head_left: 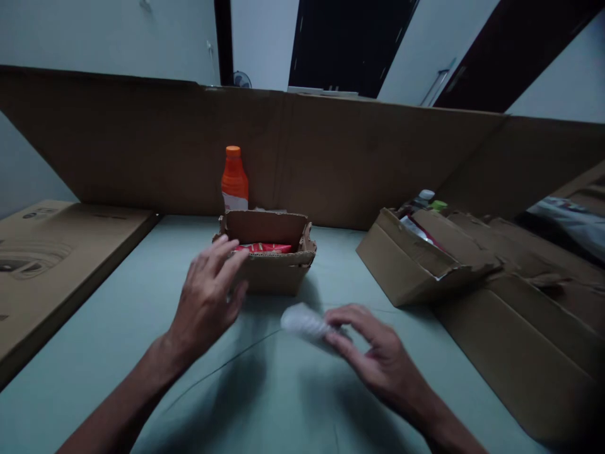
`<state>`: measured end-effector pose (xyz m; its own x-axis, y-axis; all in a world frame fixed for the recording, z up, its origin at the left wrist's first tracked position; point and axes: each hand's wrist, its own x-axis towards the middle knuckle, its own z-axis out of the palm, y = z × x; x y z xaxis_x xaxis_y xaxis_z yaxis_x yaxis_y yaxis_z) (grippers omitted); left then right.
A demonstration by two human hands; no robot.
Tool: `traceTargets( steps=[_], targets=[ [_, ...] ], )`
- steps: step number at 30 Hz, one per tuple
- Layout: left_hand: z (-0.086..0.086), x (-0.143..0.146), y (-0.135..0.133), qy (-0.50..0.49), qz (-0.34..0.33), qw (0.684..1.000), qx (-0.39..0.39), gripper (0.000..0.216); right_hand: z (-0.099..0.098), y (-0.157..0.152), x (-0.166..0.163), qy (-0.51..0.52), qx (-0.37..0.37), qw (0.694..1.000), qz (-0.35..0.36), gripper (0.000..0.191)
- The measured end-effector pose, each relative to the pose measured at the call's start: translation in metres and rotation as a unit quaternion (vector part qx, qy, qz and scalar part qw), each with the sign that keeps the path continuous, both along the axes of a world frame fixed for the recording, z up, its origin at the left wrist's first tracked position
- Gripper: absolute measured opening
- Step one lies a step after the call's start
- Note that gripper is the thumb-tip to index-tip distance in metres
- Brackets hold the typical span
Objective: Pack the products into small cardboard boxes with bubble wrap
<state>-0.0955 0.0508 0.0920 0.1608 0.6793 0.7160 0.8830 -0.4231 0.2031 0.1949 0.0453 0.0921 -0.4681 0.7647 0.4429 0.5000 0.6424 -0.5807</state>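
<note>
My left hand hovers just in front of the small open cardboard box, fingers spread and empty, close to its left front corner. Inside that box lies a red packet. My right hand is low over the pale green table, its fingers closed on a small whitish, blurred object that points toward the box. An orange bottle with an orange cap stands upright behind the box.
A tall cardboard wall runs along the back of the table. At right sits a larger torn cardboard box with bottles and packets inside, and more flattened cardboard. A flat printed carton lies at left.
</note>
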Motion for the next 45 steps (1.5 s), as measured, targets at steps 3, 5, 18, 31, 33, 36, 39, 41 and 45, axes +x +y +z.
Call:
traceTargets(
  steps=[3, 5, 18, 31, 33, 36, 39, 41, 45],
  targets=[
    [-0.008, -0.007, 0.028, 0.056, 0.008, 0.998, 0.003, 0.026, 0.041, 0.034, -0.001, 0.042, 0.072, 0.995, -0.054, 0.007],
    [-0.023, -0.008, 0.029, 0.067, -0.011, 0.998, 0.009, 0.02, 0.062, 0.061, -0.009, 0.039, 0.097, 0.993, -0.062, 0.008],
    [-0.026, -0.009, 0.029, 0.049, -0.037, 0.998, 0.033, 0.022, 0.044, 0.166, -0.146, -0.443, -0.081, 0.874, 0.183, 0.014],
    [-0.082, -0.047, 0.026, -0.407, 0.065, 0.89, -0.194, 0.071, -0.006, 0.124, 0.008, 0.016, -0.096, 0.988, -0.121, 0.042],
    [-0.093, -0.044, 0.039, -0.472, 0.006, 0.85, -0.234, 0.074, -0.039, 0.117, -0.012, 0.025, -0.134, 0.988, -0.068, 0.059],
    [-0.091, -0.031, 0.054, -0.526, -0.04, 0.814, -0.243, 0.064, -0.062, 0.12, -0.052, 0.052, -0.131, 0.988, -0.071, 0.051],
    [-0.08, -0.007, 0.056, -0.549, -0.044, 0.809, -0.206, 0.059, -0.061, 0.119, -0.053, 0.068, -0.141, 0.982, -0.103, 0.043],
    [-0.075, 0.013, 0.049, -0.555, -0.069, 0.803, -0.208, 0.06, -0.058, 0.108, -0.031, 0.084, -0.148, 0.978, -0.124, 0.038],
    [-0.074, 0.034, 0.018, -0.553, -0.107, 0.788, -0.247, 0.06, -0.051, 0.069, 0.012, 0.096, -0.128, 0.969, -0.19, 0.034]
  ],
)
